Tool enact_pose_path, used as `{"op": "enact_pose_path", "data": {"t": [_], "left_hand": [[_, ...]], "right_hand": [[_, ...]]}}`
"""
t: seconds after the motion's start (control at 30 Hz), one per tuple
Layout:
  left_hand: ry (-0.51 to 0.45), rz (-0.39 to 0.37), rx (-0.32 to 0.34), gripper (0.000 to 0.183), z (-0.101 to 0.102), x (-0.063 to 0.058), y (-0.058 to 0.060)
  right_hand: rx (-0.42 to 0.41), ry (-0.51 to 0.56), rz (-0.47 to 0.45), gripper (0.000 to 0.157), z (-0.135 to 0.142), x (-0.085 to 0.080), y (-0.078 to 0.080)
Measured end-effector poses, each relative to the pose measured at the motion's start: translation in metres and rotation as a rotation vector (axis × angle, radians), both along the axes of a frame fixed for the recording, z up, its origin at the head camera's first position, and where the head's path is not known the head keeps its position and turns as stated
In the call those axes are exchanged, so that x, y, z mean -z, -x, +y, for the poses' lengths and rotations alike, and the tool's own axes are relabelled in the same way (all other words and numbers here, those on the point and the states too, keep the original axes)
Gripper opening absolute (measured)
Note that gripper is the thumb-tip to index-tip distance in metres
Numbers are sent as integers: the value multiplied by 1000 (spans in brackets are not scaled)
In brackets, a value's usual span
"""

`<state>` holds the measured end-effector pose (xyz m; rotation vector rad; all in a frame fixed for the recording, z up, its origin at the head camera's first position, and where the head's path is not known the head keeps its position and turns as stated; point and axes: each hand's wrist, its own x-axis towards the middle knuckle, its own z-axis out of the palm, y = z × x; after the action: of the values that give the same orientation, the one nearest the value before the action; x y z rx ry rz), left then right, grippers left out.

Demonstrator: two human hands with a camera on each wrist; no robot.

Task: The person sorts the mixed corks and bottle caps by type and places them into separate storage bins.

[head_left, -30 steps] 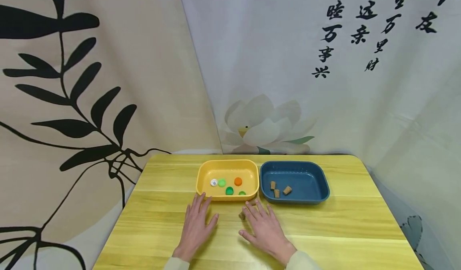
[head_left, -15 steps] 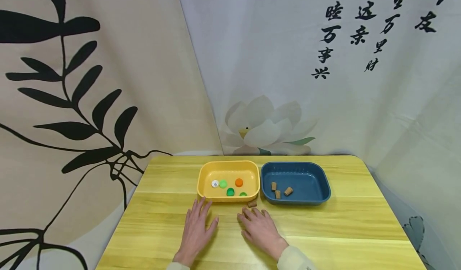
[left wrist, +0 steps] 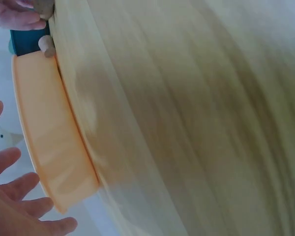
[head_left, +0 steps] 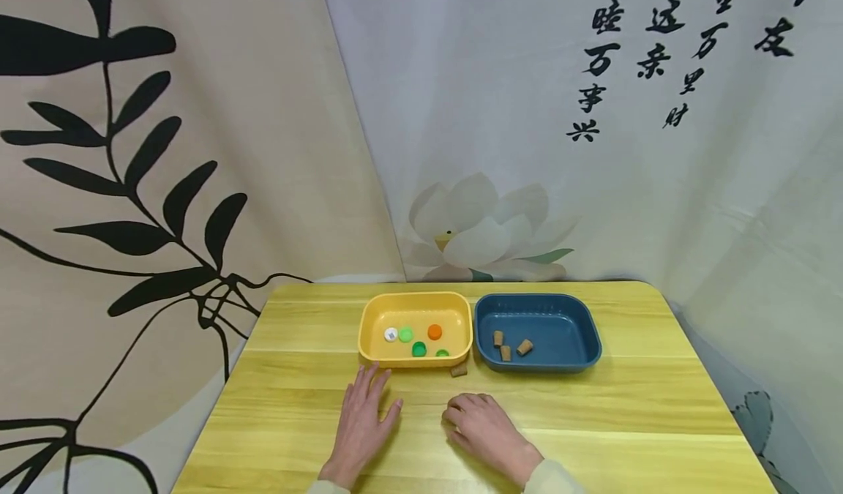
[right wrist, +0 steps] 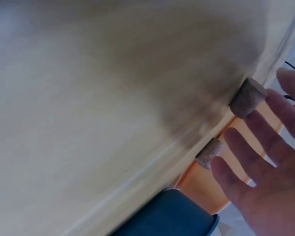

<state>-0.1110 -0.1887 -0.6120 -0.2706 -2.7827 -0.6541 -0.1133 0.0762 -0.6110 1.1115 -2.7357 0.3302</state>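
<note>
My right hand [head_left: 484, 428] is low over the table with its fingers bent down. In the right wrist view, a brown cork [right wrist: 248, 98] is right at two of its fingertips, while the thumb [right wrist: 292, 81] stands apart from it. The hand hides this cork in the head view. A second cork [head_left: 459, 369] lies against the near side of the yellow tray [head_left: 415, 362]. My left hand [head_left: 362, 417] is spread, its fingertips just short of that tray's near left edge and holding nothing. Three corks [head_left: 525, 347] lie in the blue tray [head_left: 566, 368].
Inside the yellow tray are several small round pieces: a white one [head_left: 391, 334], an orange one [head_left: 435, 331] and green ones [head_left: 418, 349]. Both trays stand side by side near the back of the wooden table [head_left: 632, 421]. Behind it hangs a printed cloth [head_left: 626, 208].
My right hand has drawn back from the trays, and its fingers have bent inward over the nearer cork, now hidden in the head view. The other loose cork is uncovered. My left hand has barely moved.
</note>
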Motion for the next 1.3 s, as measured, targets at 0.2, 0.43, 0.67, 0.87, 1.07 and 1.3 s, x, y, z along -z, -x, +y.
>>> {"op": "enact_pose_path", "data": {"t": [0.2,0.43,0.67,0.87,1.07,1.3], "left_hand": [[-5,18,15,59,3,0,1],[-9,28,20,58,6,0,2],[-12,30,15,58,7,2,1],[-12,37,23,58,8,1,2],[-16,33,48,57,14,-3,4],[-6,44,94,57,32,-15,15]], "right_hand": [[71,-11,-64,53,2,1,-1],[199,-57,-111,77,0,3,-2],[213,-33,-8,34,-2,8,-1],[204,-10,50,27,-2,8,-2],[216,-4,25,29,1,3,-5],[248,32,6,38,11,-5,-8]]}}
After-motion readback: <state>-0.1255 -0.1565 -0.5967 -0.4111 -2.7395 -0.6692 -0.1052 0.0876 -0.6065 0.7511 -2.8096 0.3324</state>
